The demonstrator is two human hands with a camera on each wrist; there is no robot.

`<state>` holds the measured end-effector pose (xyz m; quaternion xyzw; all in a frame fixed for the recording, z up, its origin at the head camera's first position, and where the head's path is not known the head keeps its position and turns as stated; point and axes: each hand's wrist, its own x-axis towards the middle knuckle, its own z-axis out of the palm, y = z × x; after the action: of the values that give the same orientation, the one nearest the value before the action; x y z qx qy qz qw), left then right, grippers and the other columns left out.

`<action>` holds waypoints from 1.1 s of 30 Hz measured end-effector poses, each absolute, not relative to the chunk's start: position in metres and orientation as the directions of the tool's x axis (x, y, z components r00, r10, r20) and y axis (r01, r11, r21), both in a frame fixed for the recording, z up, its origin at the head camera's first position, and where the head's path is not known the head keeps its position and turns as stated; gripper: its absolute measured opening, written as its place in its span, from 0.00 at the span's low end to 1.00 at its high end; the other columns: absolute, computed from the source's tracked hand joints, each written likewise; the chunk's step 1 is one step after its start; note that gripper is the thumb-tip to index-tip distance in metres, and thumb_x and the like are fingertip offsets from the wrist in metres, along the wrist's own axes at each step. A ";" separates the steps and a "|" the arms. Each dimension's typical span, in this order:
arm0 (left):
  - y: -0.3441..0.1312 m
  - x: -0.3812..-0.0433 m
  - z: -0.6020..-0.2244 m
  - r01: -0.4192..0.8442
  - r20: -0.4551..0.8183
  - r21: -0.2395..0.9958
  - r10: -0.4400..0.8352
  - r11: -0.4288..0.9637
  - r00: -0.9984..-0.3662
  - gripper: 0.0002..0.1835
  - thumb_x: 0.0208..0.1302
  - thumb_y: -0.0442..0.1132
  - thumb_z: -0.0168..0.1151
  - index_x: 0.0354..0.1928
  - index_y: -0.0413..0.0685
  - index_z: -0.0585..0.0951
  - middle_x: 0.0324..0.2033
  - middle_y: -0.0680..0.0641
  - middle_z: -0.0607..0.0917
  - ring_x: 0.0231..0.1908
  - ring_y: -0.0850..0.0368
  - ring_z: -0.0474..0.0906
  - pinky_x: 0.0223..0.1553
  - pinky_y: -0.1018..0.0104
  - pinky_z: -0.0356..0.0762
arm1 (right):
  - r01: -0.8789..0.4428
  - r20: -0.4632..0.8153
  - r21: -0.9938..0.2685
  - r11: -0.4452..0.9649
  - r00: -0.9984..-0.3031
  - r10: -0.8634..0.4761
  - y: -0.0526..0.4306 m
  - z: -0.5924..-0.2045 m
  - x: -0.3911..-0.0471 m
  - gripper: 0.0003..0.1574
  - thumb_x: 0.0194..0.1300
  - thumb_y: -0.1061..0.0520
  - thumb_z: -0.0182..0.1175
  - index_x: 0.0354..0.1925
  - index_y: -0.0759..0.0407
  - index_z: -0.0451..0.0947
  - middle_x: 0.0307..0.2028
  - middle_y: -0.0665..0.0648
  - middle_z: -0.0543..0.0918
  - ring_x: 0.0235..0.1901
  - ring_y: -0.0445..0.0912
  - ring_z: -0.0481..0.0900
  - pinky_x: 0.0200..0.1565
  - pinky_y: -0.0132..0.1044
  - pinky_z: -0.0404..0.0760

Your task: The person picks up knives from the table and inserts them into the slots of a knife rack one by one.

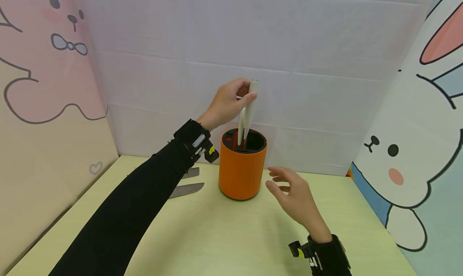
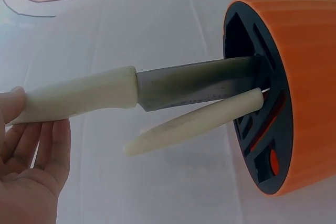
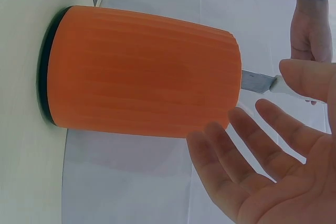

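Observation:
My left hand (image 1: 231, 100) pinches the white handle of a kitchen knife (image 2: 81, 94) above an orange knife block (image 1: 242, 173). Part of the blade shows above the block, and its tip is inside a slot of the black top (image 2: 281, 145). Beside it, a second white-handled knife (image 2: 197, 123) stands in another slot, sunk to its handle. My right hand (image 1: 294, 195) hovers to the right of the block, fingers relaxed and apart, holding nothing. In the right wrist view its fingertips overlap the block's upper edge.
Two knife blades (image 1: 187, 189) lie on the pale table (image 1: 217, 235) left of the block, their other ends hidden behind my left forearm. A white sheet (image 1: 318, 107) hangs close behind the block. Panels with cartoon animals (image 1: 408, 167) stand on both sides.

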<state>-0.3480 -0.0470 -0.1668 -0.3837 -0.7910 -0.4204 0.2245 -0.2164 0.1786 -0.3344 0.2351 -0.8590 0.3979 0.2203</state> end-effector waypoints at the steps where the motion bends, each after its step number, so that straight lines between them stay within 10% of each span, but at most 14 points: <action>1: -0.047 -0.348 -0.168 0.795 0.677 0.495 0.418 0.351 -0.606 0.13 0.69 0.44 0.58 0.51 0.48 0.76 0.40 0.55 0.80 0.39 0.66 0.77 0.42 0.70 0.77 | -0.579 0.566 -0.580 0.573 -0.792 -0.228 0.179 -0.335 -0.216 0.23 0.67 0.50 0.61 0.58 0.53 0.74 0.51 0.52 0.79 0.45 0.42 0.78 0.41 0.38 0.83; 33: -0.052 -0.351 -0.216 0.751 0.615 0.555 0.430 0.358 -0.660 0.13 0.70 0.45 0.57 0.52 0.51 0.75 0.42 0.55 0.79 0.41 0.66 0.76 0.42 0.69 0.78 | -0.583 0.563 -0.582 0.566 -0.792 -0.236 0.177 -0.334 -0.215 0.23 0.67 0.50 0.62 0.57 0.54 0.74 0.52 0.51 0.78 0.45 0.44 0.78 0.41 0.38 0.83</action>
<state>-0.3515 -0.0516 -0.2159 -0.3678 -0.8029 -0.4307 0.1859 -0.2154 0.1772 -0.3338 0.2389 -0.8579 0.3997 0.2170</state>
